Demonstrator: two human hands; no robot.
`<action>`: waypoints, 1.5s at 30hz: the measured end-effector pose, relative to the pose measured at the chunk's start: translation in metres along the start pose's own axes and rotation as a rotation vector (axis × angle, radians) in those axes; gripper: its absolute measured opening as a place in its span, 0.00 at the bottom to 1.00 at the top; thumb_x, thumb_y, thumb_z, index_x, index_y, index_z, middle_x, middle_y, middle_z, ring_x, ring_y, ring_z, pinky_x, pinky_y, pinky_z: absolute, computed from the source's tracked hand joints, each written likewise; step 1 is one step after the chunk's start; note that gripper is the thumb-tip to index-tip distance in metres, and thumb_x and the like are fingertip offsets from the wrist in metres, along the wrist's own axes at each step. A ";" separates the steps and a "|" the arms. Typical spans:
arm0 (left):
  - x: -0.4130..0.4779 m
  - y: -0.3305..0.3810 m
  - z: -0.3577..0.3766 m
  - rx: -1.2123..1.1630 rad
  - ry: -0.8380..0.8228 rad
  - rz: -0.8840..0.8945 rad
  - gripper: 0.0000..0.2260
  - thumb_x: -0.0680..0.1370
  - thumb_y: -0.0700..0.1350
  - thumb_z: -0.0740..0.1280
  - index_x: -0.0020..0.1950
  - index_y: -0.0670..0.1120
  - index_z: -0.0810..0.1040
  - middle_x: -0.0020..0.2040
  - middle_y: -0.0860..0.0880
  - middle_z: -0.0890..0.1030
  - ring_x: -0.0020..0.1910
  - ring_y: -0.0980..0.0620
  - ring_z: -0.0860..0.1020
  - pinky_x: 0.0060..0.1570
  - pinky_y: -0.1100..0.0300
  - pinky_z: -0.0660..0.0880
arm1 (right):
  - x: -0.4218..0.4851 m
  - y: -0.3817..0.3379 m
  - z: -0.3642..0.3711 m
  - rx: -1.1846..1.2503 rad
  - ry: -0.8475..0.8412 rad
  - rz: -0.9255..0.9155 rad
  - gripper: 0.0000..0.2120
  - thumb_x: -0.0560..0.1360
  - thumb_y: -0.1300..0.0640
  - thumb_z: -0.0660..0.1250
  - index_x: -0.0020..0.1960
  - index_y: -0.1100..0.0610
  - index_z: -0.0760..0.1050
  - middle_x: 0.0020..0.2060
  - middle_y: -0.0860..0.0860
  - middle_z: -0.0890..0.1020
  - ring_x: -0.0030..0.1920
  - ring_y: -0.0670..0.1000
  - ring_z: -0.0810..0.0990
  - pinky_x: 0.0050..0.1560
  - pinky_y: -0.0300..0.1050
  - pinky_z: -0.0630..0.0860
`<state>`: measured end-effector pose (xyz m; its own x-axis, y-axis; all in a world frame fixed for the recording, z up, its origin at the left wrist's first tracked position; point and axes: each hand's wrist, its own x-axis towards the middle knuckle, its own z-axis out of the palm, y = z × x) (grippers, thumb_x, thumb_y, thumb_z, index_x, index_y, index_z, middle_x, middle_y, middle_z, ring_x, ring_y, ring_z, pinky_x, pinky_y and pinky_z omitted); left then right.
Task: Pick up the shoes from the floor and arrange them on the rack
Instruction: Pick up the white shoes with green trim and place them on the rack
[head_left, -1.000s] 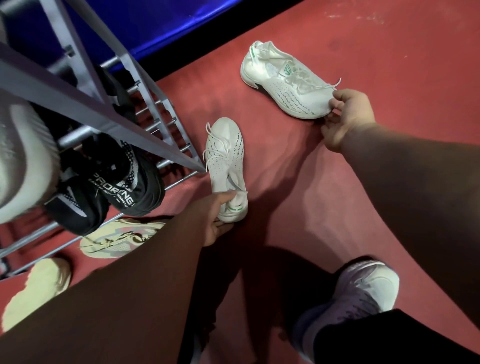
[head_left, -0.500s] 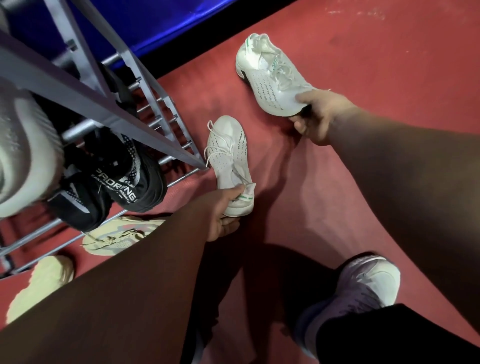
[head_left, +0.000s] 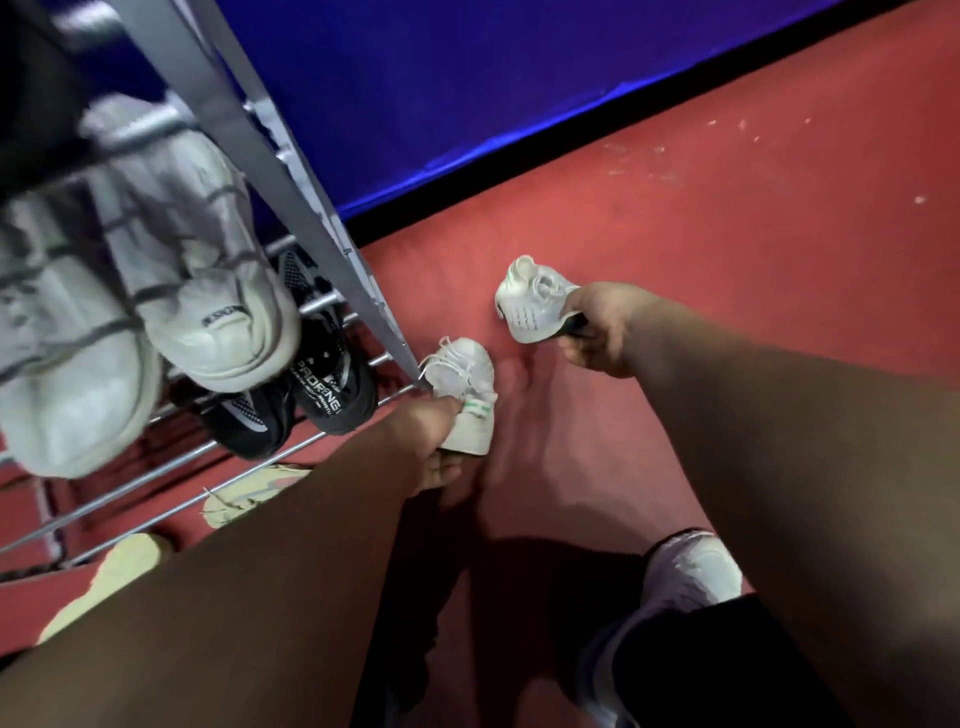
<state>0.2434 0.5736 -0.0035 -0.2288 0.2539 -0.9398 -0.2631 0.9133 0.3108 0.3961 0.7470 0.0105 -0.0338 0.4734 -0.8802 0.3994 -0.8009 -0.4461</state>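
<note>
Red floor (head_left: 727, 234) beside the rack (head_left: 291, 171) at 10 o'clock: left hand (head_left: 431, 431) grips a white sneaker (head_left: 462, 374) by the heel, right hand (head_left: 597, 327) grips the second sneaker (head_left: 530, 306) at 1 o'clock, both likely light, soft-meshed, firmest at the heel

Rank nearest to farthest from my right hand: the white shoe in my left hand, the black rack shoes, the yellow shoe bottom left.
1. White shoe, in the left hand, just left of the right hand, which grips the second white shoe.
2. Black shoes, on the rack, farther left.
3. Yellow shoe, floor, bottom left.
</note>
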 end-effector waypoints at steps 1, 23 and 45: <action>-0.012 -0.001 -0.005 0.053 0.005 0.005 0.12 0.81 0.56 0.62 0.51 0.49 0.76 0.39 0.50 0.78 0.33 0.53 0.75 0.34 0.59 0.74 | -0.016 0.001 0.001 -0.001 0.000 0.008 0.05 0.78 0.59 0.65 0.44 0.58 0.75 0.33 0.52 0.78 0.30 0.49 0.75 0.36 0.42 0.77; -0.351 -0.055 -0.130 0.743 0.153 0.255 0.14 0.76 0.55 0.62 0.34 0.49 0.72 0.25 0.52 0.71 0.23 0.54 0.67 0.24 0.68 0.64 | -0.422 0.052 -0.021 -0.085 -0.005 -0.288 0.05 0.74 0.57 0.68 0.42 0.58 0.74 0.34 0.53 0.78 0.31 0.48 0.75 0.40 0.43 0.77; -0.409 -0.199 -0.276 0.505 0.324 -0.031 0.16 0.78 0.52 0.59 0.33 0.46 0.73 0.27 0.49 0.74 0.20 0.53 0.68 0.25 0.69 0.63 | -0.446 0.084 0.140 -0.670 -0.254 -0.232 0.10 0.75 0.53 0.70 0.45 0.59 0.74 0.32 0.54 0.77 0.31 0.49 0.75 0.37 0.43 0.75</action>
<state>0.1308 0.2001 0.3580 -0.5232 0.1874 -0.8314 0.1854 0.9772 0.1036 0.3169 0.4174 0.3431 -0.3631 0.4382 -0.8223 0.8256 -0.2578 -0.5019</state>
